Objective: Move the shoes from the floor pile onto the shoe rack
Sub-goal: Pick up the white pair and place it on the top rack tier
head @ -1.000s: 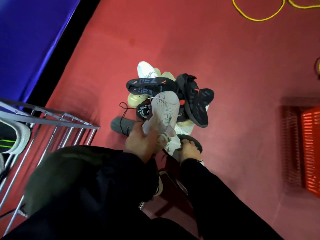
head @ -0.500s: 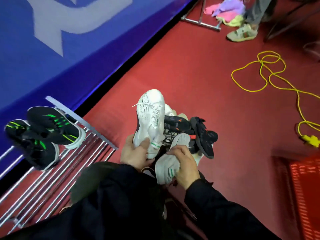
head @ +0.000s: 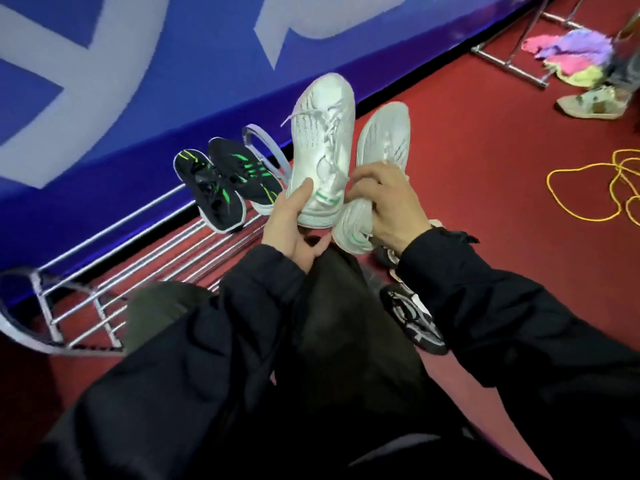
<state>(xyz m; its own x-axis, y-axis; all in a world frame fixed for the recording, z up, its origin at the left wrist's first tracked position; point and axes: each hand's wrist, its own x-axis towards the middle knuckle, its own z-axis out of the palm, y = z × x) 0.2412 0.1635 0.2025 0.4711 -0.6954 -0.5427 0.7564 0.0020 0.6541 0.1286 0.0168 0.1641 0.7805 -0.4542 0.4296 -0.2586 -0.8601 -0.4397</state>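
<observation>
My left hand [head: 289, 223] grips the heel of a white sneaker [head: 320, 140] with green heel marks, toe pointing up and away. My right hand [head: 388, 202] holds the matching second white sneaker [head: 381, 140] just to its right; the two shoes touch side by side in the air. A pair of black shoes with green stripes [head: 225, 181] rests on the metal shoe rack [head: 114, 251] to the left, against the blue wall. My arms hide most of the floor pile; a black and white shoe [head: 414, 320] shows below my right forearm.
A blue wall panel [head: 138, 64] runs behind the rack. A yellow cord [head: 588, 188] loops on the red floor at right. Another person's shoe [head: 588, 103], a heap of pink and purple cloth [head: 571, 50] and a metal frame [head: 509, 65] are at the far right.
My view has turned from the pile toward the rack. Both hands have lifted the white sneakers up and left, off the pile, closer to the rack.
</observation>
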